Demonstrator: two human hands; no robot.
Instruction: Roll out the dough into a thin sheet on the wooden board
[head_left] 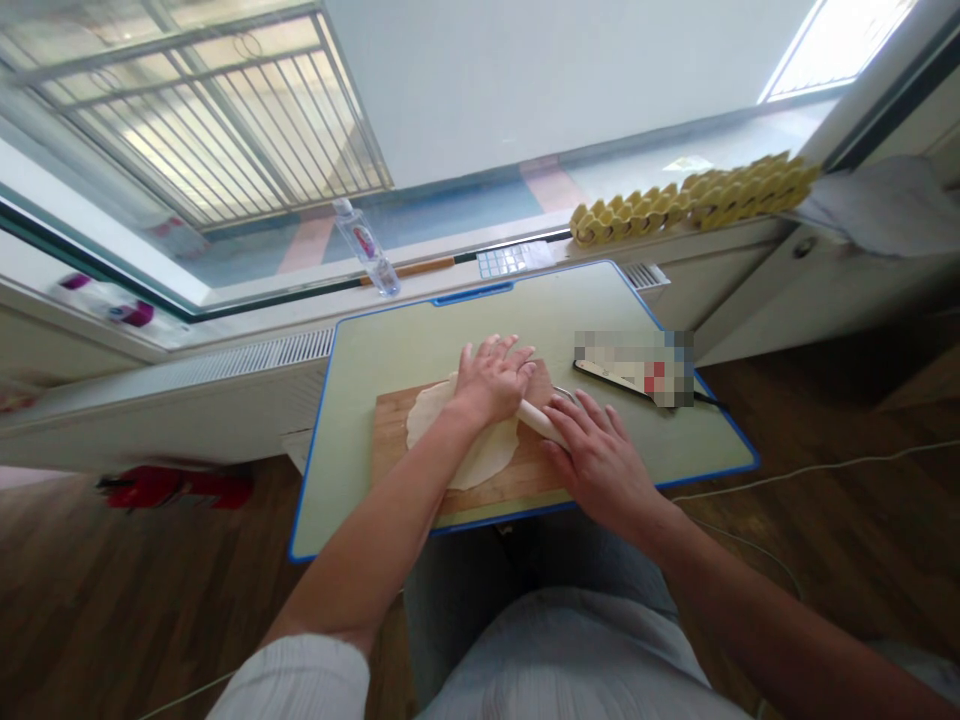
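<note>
A wooden board point(390, 440) lies on a small pale-green table with a blue rim. On the board is a thin, flattened sheet of dough point(491, 460), partly hidden by my left forearm. My left hand point(491, 380) rests over the far end of a white rolling pin point(541, 424), thumb and fingers around it. The pin slants across the board's right part, beside the dough's right edge. My right hand point(600, 450) covers the near end of the pin, fingers stretched forward over it. A thin curved metal edge point(564, 393) shows just beyond my right fingers.
A flat device point(622, 380), partly blurred out, lies on the table's right side with a black cable. Behind stand a clear bottle point(367, 248) and yellow egg trays point(690, 200) on the window sill. A red object point(180, 487) is on the floor at left.
</note>
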